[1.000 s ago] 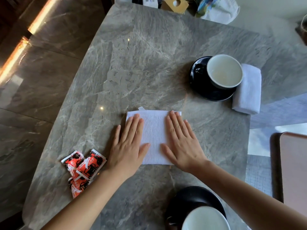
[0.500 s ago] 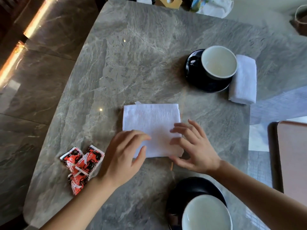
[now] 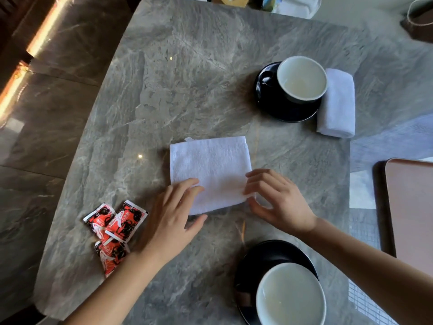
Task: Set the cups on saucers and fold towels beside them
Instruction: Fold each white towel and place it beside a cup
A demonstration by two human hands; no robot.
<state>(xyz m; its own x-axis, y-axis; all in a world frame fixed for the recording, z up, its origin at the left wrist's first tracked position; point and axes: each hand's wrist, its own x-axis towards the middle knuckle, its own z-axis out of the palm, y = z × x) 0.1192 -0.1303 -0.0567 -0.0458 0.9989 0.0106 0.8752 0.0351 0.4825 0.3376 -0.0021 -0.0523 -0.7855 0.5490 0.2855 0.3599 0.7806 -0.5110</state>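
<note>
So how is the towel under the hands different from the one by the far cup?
The middle towel lies flat as a square; the far towel is a thick narrow bundle. The middle towel has the left hand and right hand on its near corners; the far towel lies untouched against the far saucer. Both are white.

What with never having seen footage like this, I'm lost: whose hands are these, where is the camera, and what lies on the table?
There is no machine here. A person works with bare hands, filmed by one camera worn on their head, looking down. The left hand and right hand pinch the near edge of a flat white towel on a marble table. Further off, a far cup stands on a black saucer with a rolled towel beside it. A near cup stands on a second saucer. Red sachets lie to the left.
</note>
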